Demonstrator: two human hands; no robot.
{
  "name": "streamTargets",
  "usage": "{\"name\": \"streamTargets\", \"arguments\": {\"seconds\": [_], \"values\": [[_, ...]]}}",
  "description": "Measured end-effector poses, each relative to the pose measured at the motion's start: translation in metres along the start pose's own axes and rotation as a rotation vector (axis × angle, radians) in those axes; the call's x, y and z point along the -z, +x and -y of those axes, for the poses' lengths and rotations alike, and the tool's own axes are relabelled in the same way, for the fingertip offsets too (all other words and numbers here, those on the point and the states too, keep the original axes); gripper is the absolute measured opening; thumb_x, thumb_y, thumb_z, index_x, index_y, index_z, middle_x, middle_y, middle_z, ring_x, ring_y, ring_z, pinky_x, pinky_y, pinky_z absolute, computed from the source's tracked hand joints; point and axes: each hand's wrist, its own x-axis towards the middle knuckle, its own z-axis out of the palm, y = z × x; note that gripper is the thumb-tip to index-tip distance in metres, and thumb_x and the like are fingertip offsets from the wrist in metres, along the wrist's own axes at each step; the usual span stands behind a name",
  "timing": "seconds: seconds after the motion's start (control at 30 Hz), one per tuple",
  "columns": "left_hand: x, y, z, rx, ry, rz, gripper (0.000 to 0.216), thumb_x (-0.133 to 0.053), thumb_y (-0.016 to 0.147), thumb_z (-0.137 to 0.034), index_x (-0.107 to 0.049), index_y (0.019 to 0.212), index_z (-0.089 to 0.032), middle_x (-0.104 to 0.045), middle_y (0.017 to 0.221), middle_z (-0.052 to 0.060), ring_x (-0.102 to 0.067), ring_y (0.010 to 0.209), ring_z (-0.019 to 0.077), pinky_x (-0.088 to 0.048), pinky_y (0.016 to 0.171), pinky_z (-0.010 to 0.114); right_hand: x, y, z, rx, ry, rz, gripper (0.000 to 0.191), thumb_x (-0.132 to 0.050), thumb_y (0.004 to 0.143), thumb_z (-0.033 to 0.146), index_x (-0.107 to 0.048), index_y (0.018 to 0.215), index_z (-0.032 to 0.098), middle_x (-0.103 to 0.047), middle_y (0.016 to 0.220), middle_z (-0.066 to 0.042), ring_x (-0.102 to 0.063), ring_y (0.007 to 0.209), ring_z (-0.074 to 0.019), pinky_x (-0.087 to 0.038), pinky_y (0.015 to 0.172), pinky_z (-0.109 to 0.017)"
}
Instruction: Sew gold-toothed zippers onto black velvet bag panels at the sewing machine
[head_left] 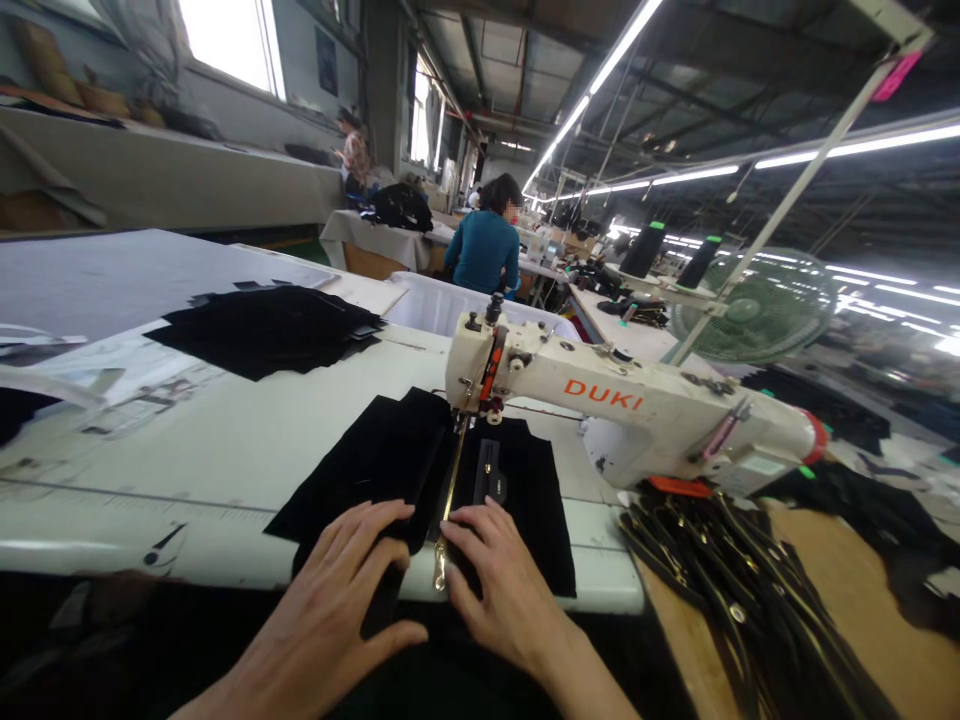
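A black fabric piece (360, 460) lies on the sewing machine table with a gold-toothed zipper (452, 480) running down its middle, up to the presser foot. A gold zipper slider and pull (439, 568) hang at the near end. My left hand (349, 580) rests its fingertips on the fabric left of the zipper, thumb apart. My right hand (495, 570) lies with fingers spread on the fabric's right part, its index fingertip beside the zipper. Near its fingertips sits a small black strip with a gold zip pull (489, 470). The white DUKI sewing machine (600, 390) stands over the far end.
A stack of black fabric pieces (270, 325) lies at the back left. Several black zippers with gold teeth (720, 580) are heaped at the right. Behind the machine are a white plastic bin (427, 300), a seated person in blue (486, 248), thread cones (645, 250) and a green fan (757, 305).
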Motion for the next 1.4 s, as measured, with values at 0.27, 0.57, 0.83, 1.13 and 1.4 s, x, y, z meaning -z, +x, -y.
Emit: {"name": "streamTargets", "arguments": {"seconds": [0.27, 0.57, 0.83, 1.13, 1.4], "values": [[0.005, 0.024, 0.042, -0.121, -0.027, -0.008, 0.031, -0.048, 0.103, -0.027, -0.065, 0.130, -0.026, -0.072, 0.117, 0.004, -0.068, 0.106, 0.0210, -0.054, 0.097, 0.033, -0.001, -0.003, -0.011, 0.024, -0.054, -0.028, 0.021, -0.057, 0.102, 0.022, -0.066, 0.120, 0.024, -0.069, 0.115, -0.003, -0.060, 0.114, -0.0224, -0.032, 0.120, -0.052], [0.013, 0.026, 0.030, -0.346, 0.032, 0.012, 0.056, -0.043, 0.093, -0.002, -0.056, 0.141, -0.027, -0.060, 0.145, 0.001, -0.054, 0.134, 0.0183, -0.038, 0.118, 0.033, -0.028, -0.003, -0.001, -0.012, -0.085, -0.138, 0.024, -0.053, 0.101, 0.011, -0.063, 0.120, 0.020, -0.069, 0.116, -0.005, -0.061, 0.111, -0.0217, -0.030, 0.122, -0.050], [-0.001, 0.027, 0.027, -0.321, -0.079, 0.065, 0.042, -0.052, 0.099, -0.015, -0.056, 0.141, -0.023, -0.066, 0.139, 0.004, -0.061, 0.128, 0.0184, -0.045, 0.114, 0.031, -0.027, -0.001, 0.014, -0.185, 0.012, -0.216, 0.023, -0.066, 0.090, 0.012, -0.066, 0.111, 0.021, -0.066, 0.108, -0.004, -0.061, 0.108, -0.0230, -0.030, 0.121, -0.056], [-0.004, 0.025, 0.024, -0.366, -0.069, 0.134, 0.054, -0.044, 0.095, -0.002, -0.053, 0.145, -0.021, -0.064, 0.142, 0.006, -0.057, 0.132, 0.0190, -0.040, 0.118, 0.037, -0.046, -0.004, 0.022, -0.253, 0.013, -0.379, 0.031, -0.055, 0.089, 0.008, -0.060, 0.117, 0.020, -0.065, 0.117, -0.008, -0.060, 0.118, -0.0243, -0.030, 0.121, -0.057], [0.011, 0.047, 0.034, -0.083, -0.372, 0.353, 0.030, -0.050, 0.104, -0.024, -0.067, 0.127, -0.030, -0.068, 0.129, 0.000, -0.060, 0.125, 0.0170, -0.046, 0.111, 0.030, -0.068, -0.020, 0.048, -0.078, -0.212, -0.612, 0.024, -0.047, 0.101, 0.018, -0.068, 0.113, 0.016, -0.073, 0.095, -0.008, -0.067, 0.086, -0.0240, -0.051, 0.082, -0.042]]}}
